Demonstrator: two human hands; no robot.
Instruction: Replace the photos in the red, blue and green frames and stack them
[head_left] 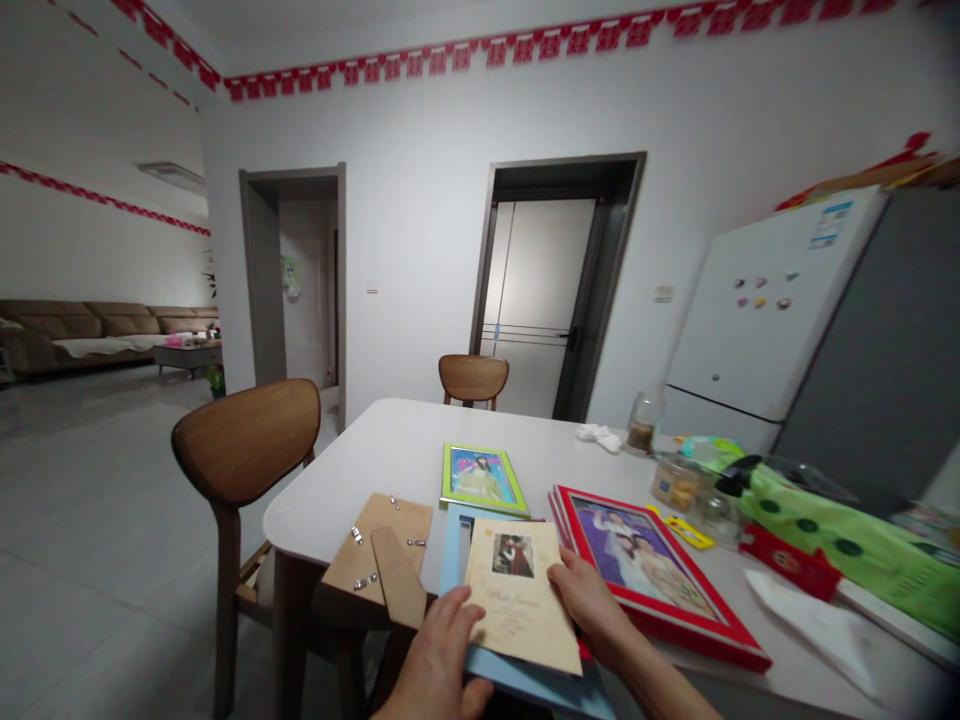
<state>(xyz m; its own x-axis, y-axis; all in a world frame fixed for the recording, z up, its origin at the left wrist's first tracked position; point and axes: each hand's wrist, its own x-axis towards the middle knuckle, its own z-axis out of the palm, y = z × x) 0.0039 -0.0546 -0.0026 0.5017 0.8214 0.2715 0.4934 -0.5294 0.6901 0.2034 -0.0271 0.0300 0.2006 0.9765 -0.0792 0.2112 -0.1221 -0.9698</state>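
Observation:
A cream printed card (517, 610) with a small photo of people lies over a light blue picture frame (456, 545) at the table's near edge. My right hand (589, 600) is closed on the card's right edge. At the lower left, my left hand (439, 655) curls round the blue frame's near corner, fingertips at the card's left edge. A brown backing board (397, 530) with metal clips and a stand leg lies to the left. Beyond the card is a green-edged picture frame (450, 480). Red picture frames (720, 625) are stacked to the right.
On the white table (337, 460) stand a glass jar (643, 425), a food container (675, 482) and a green bag (832, 525). A yellow item (688, 532) and white paper (810, 625) lie right. Wooden chairs (251, 440) border the table; a fridge (765, 320) stands behind.

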